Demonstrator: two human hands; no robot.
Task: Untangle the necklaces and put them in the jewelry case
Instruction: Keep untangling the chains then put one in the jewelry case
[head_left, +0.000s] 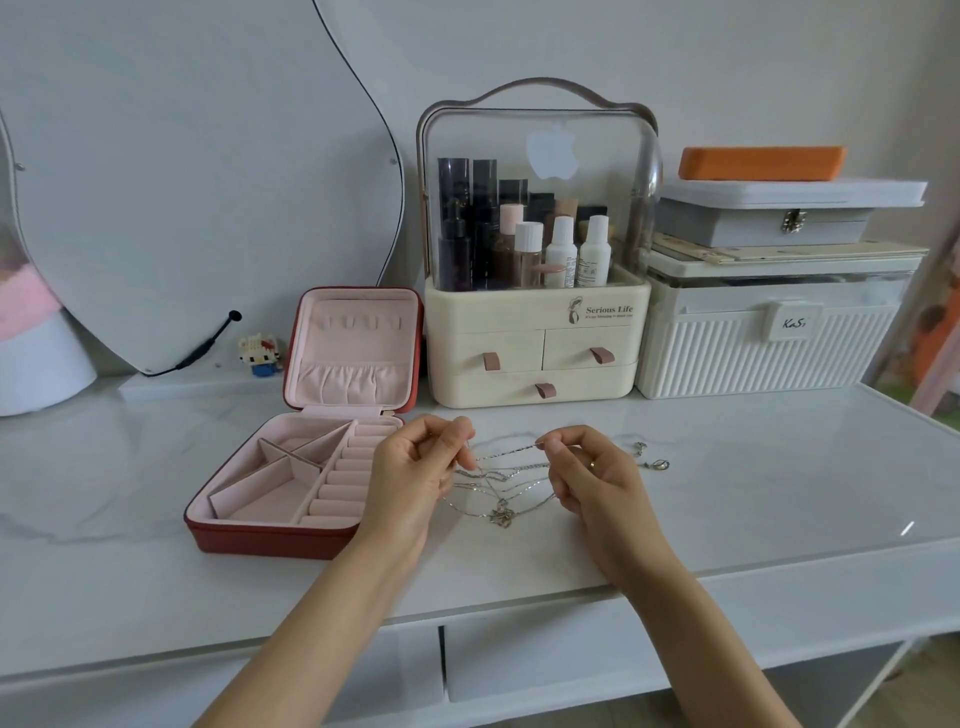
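The necklaces (498, 486) hang as one silvery tangle between the two hands, lifted just above the bench (727, 467). The left hand (415, 478) has its fingers curled, pinching a chain near the top of the tangle; the right hand (587, 467) pinches another strand between thumb and forefinger, drawing it taut across. The lower loops droop toward the bench, with a small pendant at the bottom.

These chains look very light, limp and thin, likely to slip through fingertips and to kink or snap if tugged hard. A grip close to the knot, easing loops apart rather than pulling ends, seems best. A loose clasp end (655, 461) lies on the bench just beyond the right hand.

The jewelry case (270, 535) stands open just beside the left hand, lid upright, its pink compartments bare. Behind both hands a cosmetics organiser (535, 358) and a white storage box (769, 353) close off the back; the near bench edge lies under the wrists. Open room lies to the right of the right hand.
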